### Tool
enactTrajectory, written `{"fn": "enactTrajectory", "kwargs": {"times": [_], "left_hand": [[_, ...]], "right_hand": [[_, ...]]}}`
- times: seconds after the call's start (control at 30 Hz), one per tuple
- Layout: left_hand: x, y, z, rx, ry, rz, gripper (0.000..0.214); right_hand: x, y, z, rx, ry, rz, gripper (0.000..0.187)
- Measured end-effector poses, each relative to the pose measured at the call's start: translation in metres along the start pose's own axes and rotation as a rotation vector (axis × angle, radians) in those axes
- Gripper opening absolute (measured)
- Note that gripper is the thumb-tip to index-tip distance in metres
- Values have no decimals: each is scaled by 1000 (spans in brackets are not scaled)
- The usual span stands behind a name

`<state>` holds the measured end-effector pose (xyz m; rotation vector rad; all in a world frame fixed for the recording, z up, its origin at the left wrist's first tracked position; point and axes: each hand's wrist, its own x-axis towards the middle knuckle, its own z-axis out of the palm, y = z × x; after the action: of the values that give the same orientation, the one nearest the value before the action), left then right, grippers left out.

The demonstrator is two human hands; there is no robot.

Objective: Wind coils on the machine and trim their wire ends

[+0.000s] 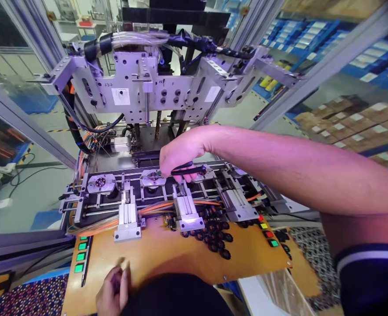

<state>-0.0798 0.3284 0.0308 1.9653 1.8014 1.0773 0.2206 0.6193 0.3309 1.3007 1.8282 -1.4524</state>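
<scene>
The right hand [180, 153] has its grip clamped on a black-handled tool [195, 170] beyond the table's [161, 259] far edge; its long axis runs roughly along that edge, tip leftward at a metal fixture [144, 179]. The left hand [112, 289], near the front-left corner, curls its fingers; whether its grip holds anything, I cannot tell.

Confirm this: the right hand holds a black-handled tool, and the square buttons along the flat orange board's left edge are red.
Not red: the head view shows green square buttons along the left edge of the flat orange board. The right hand does hold the black-handled tool.
</scene>
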Motion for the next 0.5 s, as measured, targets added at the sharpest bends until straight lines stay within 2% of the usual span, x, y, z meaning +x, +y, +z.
{"fn": "enactTrajectory", "kwargs": {"times": [0.37, 0.43, 0.5], "left_hand": [[2, 11, 0, -35, 30, -89, 38], [4, 17, 0, -25, 45, -127, 40], [6, 23, 0, -13, 63, -162, 41]], "right_hand": [[8, 5, 3, 3, 11, 1, 23], [4, 5, 6, 52, 57, -49, 21], [-6, 4, 8, 114, 103, -160, 16]]}}
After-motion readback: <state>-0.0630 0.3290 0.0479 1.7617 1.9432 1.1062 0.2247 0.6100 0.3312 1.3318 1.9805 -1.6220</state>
